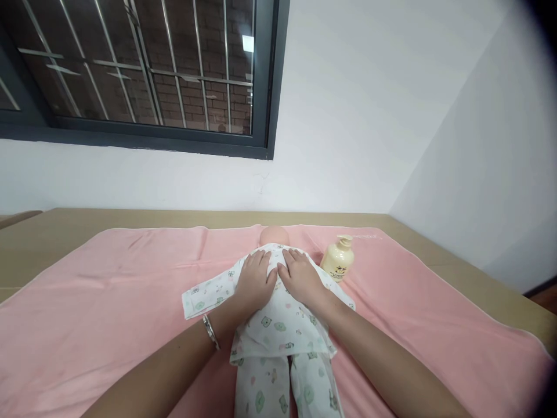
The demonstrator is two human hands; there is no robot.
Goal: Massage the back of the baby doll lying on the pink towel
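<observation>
A baby doll [274, 235] lies on a pink blanket, its head at the far end and its face out of view. It wears a white printed top [278, 325] with long sleeves and matching trousers [263, 386]. My left hand [255, 280] rests flat on the upper left of the top, fingers stretched out. On the upper right, my right hand [302, 277] lies flat too, its thumb close to the left thumb. Neither hand grips anything. Just right of the doll's shoulder is a cream pump bottle [338, 258].
The pink blanket [143, 290] covers most of a tan table [174, 218]. Behind the table rises a white wall [339, 145] with a dark-framed, barred window [270, 87] at upper left. Another wall [491, 191] meets it on the right.
</observation>
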